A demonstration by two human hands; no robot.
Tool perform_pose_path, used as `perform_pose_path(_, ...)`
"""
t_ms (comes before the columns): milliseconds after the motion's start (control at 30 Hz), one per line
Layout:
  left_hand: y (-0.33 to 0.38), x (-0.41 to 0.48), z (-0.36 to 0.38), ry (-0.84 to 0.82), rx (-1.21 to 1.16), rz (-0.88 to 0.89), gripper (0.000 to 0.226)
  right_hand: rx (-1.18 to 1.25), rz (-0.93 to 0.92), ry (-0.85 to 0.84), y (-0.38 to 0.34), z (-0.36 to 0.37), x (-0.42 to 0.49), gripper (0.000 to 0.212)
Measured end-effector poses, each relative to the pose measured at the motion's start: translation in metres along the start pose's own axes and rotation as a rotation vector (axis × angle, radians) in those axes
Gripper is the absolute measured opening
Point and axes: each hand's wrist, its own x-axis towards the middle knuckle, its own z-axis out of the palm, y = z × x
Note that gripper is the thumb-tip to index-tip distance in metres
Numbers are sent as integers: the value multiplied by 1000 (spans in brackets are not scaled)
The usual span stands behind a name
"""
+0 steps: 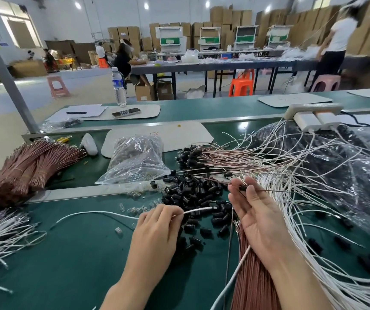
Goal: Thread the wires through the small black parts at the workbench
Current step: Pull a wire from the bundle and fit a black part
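Left hand [157,227] pinches a white wire [198,210] near its tip, thumb & forefinger tight on it. The tip points right, over the pile of black parts [193,193]. Right hand [257,211], palm up, pinches one black part [244,187] at the fingertips, w/ a thin wire [273,190] running through it and sticking out to the right. We read this as mid-cycle: one part on one wire, white wire prob. next in. Judgement only.

Progress: a batch of pink wires w/ black parts on [190,155] lies behind the pile, so some are done. What's left looks large: the loose pile is big, the pink wire bundles [23,166] at far left look untouched, more pink wire [253,276] lies under the right wrist, and white wires [313,220] fan out at right.

Around: clear bag [134,159] behind the pile, large bag [358,164] at right, bottle [118,86] & phone [126,113] on the far bench. In the way: tangled white wires cross near the right hand and may snag.
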Motion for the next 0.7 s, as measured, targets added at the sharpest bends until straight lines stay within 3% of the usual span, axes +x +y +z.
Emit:
perform_pose_path(200,8,1,3,135,-39,88,8,-58,20,-68,10,8,-6,24)
perform_pose_path(500,7,1,1,210,-46,20,2,-120,74,-153,23,12,-10,20)
perform_pose_path(700,6,0,0,245,-86,-31,5,-137,86,-190,27,12,-9,37)
